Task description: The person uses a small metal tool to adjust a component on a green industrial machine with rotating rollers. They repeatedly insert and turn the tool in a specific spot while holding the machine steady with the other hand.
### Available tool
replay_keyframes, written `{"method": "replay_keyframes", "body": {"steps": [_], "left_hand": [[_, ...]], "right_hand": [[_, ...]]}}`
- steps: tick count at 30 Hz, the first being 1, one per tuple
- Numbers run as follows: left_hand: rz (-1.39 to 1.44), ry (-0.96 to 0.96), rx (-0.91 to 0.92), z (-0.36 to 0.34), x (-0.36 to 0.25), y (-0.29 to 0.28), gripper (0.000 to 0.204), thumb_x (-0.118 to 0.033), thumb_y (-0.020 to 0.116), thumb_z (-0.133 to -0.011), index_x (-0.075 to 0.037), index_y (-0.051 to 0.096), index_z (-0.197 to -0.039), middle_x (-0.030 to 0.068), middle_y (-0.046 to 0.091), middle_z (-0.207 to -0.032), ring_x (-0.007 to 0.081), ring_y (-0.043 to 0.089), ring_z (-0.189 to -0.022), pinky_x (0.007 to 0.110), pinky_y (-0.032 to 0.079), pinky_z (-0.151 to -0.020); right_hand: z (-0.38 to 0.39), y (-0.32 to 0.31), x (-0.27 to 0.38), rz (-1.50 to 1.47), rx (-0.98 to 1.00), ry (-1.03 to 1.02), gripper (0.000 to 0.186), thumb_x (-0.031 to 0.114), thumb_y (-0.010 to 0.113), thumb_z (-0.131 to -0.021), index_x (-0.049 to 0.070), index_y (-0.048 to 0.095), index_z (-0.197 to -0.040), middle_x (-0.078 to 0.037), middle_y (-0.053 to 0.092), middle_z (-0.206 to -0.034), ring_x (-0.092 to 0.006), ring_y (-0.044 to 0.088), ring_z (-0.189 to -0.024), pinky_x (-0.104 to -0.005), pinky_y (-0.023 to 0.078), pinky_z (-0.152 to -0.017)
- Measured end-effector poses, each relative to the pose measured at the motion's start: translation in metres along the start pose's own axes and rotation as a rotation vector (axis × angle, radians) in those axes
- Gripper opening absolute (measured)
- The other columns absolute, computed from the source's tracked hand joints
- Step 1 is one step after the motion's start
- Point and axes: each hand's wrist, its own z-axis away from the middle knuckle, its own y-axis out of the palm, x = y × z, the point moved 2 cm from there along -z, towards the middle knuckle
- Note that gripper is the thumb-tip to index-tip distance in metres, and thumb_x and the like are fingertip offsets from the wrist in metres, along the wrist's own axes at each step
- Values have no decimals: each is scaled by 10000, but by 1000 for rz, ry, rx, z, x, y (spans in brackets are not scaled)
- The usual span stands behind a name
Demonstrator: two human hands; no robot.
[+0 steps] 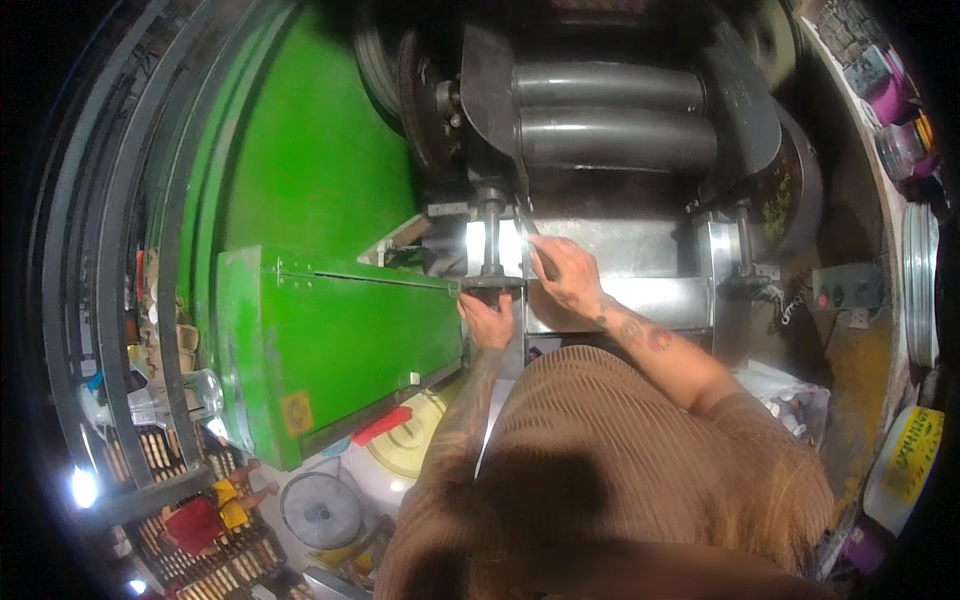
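Note:
My left hand [485, 320] is closed on a dark flanged fitting [491, 283] at the lower end of a vertical-looking steel shaft [491, 240] in the middle. My right hand [565, 275], just right of the shaft, has its fingers curled at the edge of a narrow metal piece; what they grip is unclear. Beyond both hands is a machine with two steel rollers [610, 137] between dark side plates [488, 105]. A steel tray [620, 240] lies below the rollers, partly behind my right hand.
A green metal housing [345, 360] fills the left, beside grey railings [125, 280]. Beyond them, lower left, is a person in red and yellow [200, 520]. Buckets [320, 510] stand below the housing. A switch box [845, 295] and containers [905, 470] line the right.

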Motion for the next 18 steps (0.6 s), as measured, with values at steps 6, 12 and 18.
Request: {"method": "replay_keyframes", "body": {"steps": [6,12,18], "left_hand": [[-98,27,-5,1,6,2,866,-424,700,-944,214,335,-1401,412,442,-1368,559,369,-1362,617,251,-1202],[152,141,-27,-8,-5,-19,723,-452,570,-1010,111,405,-1432,330,495,-1345,506,463,-1282,608,297,-1160],[171,170,-14,-18,-18,-27,688,-430,560,-995,73,438,-1448,287,522,-1365,464,477,-1273,588,319,-1129]], "right_hand": [[0,0,1,-139,-67,-1,365,216,673,-1002,90,669,-1344,-174,710,-1302,-370,679,-1196,-416,544,-1012],[80,-14,-31,-56,141,123,313,190,707,-994,77,709,-1285,-176,744,-1128,-343,714,-1023,-403,565,-922],[104,26,-68,-69,128,232,286,177,670,-993,62,717,-1251,-167,700,-1045,-356,645,-995,-444,512,-905]]}}
